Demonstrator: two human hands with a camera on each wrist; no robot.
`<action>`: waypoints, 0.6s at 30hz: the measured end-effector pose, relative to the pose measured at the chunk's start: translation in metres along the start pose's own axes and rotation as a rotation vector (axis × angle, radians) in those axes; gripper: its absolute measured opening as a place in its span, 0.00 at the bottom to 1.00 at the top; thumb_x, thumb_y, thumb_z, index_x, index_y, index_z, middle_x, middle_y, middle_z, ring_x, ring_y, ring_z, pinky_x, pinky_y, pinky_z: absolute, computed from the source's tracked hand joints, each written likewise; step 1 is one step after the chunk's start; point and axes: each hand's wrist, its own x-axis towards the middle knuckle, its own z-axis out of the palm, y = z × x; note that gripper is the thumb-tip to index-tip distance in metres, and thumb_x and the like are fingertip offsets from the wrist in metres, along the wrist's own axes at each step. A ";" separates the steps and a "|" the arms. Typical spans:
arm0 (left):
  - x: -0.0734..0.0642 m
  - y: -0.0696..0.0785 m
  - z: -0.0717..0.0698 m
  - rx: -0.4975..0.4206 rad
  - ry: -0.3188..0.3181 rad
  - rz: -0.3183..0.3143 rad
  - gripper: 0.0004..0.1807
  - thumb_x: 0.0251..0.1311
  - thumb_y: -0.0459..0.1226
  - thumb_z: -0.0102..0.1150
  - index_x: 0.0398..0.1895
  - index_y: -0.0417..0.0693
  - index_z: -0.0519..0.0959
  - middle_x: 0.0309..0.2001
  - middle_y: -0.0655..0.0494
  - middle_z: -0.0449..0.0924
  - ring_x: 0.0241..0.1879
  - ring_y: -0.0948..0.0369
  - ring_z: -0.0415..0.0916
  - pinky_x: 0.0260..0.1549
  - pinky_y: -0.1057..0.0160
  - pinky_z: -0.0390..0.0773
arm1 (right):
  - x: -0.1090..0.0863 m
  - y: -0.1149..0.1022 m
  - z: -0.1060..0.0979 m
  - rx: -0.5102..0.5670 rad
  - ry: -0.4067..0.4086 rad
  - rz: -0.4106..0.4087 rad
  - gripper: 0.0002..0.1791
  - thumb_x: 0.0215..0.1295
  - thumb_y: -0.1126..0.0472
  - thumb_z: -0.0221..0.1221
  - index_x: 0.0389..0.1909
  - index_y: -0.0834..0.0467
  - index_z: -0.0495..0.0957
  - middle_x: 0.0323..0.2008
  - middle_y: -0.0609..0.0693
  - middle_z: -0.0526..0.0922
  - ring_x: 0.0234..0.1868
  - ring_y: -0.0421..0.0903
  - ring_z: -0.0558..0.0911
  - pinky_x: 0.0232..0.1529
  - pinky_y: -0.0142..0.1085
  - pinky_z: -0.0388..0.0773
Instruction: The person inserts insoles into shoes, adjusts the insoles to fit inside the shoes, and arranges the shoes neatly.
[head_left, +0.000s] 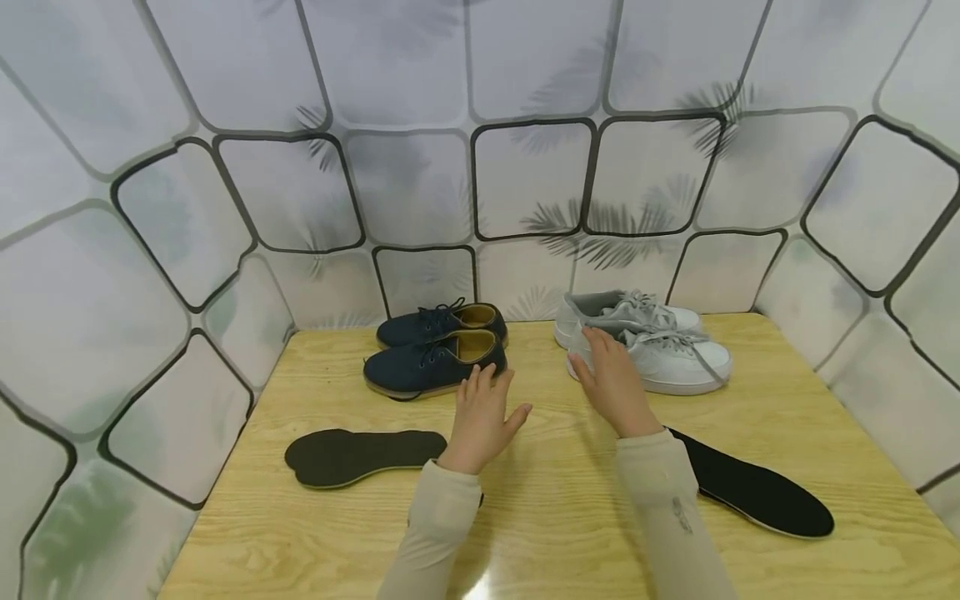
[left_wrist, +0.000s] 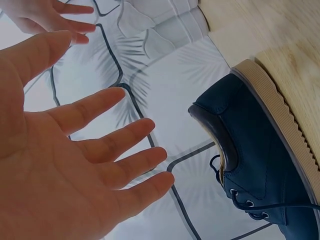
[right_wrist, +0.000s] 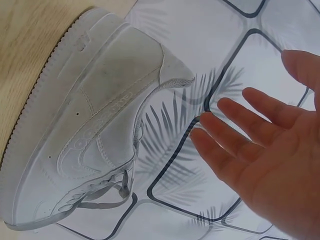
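Left hand (head_left: 477, 423) hung by navy shoe (head_left: 408, 369), right hand (head_left: 617, 385) by white shoe (head_left: 686, 368), fingers (left_wrist: 122, 140) spread, empty; heel (left_wrist: 217, 95) grips likely suited.

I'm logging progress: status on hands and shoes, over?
Left hand open, empty, near navy shoes; right hand open, empty, near white shoes. Both pairs on table. Nothing visibly blocking.

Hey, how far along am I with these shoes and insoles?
Looks done: navy shoes and white sneakers stand paired on the table. In hand: nothing gripped; the open left hand is by the navy shoes, the open right hand by the white sneakers. Probably left: both dark insoles, lying on the table outside the shoes.
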 end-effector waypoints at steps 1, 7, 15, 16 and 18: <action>0.000 0.001 0.000 -0.005 -0.005 0.001 0.31 0.65 0.49 0.57 0.65 0.41 0.69 0.64 0.36 0.63 0.67 0.36 0.54 0.62 0.36 0.56 | 0.001 0.001 0.000 0.005 0.005 0.002 0.28 0.71 0.57 0.55 0.63 0.72 0.64 0.61 0.71 0.68 0.59 0.68 0.68 0.59 0.58 0.65; 0.001 0.003 0.000 -0.024 -0.019 0.010 0.30 0.65 0.48 0.57 0.65 0.41 0.69 0.65 0.35 0.63 0.67 0.36 0.54 0.62 0.36 0.56 | 0.007 0.008 0.000 -0.002 0.028 0.000 0.26 0.70 0.58 0.55 0.62 0.72 0.66 0.58 0.70 0.70 0.58 0.68 0.69 0.59 0.57 0.65; 0.001 0.003 -0.001 -0.039 -0.022 0.006 0.30 0.65 0.48 0.57 0.65 0.40 0.69 0.64 0.35 0.63 0.68 0.36 0.53 0.62 0.37 0.55 | 0.027 0.020 0.006 -0.002 -0.006 0.038 0.25 0.71 0.59 0.54 0.61 0.72 0.66 0.57 0.70 0.70 0.59 0.67 0.68 0.59 0.56 0.65; 0.001 0.002 -0.002 -0.042 -0.022 0.004 0.30 0.65 0.48 0.57 0.65 0.40 0.69 0.65 0.35 0.63 0.68 0.36 0.53 0.63 0.37 0.55 | 0.030 0.020 0.007 -0.001 -0.019 0.047 0.25 0.72 0.59 0.53 0.62 0.72 0.66 0.57 0.70 0.70 0.59 0.66 0.68 0.59 0.56 0.65; 0.001 0.001 -0.002 -0.049 -0.024 -0.002 0.30 0.65 0.48 0.57 0.65 0.40 0.69 0.65 0.35 0.62 0.68 0.36 0.53 0.63 0.37 0.55 | 0.038 0.021 0.009 -0.003 -0.045 0.060 0.26 0.72 0.58 0.52 0.63 0.72 0.65 0.56 0.70 0.69 0.59 0.66 0.68 0.59 0.56 0.65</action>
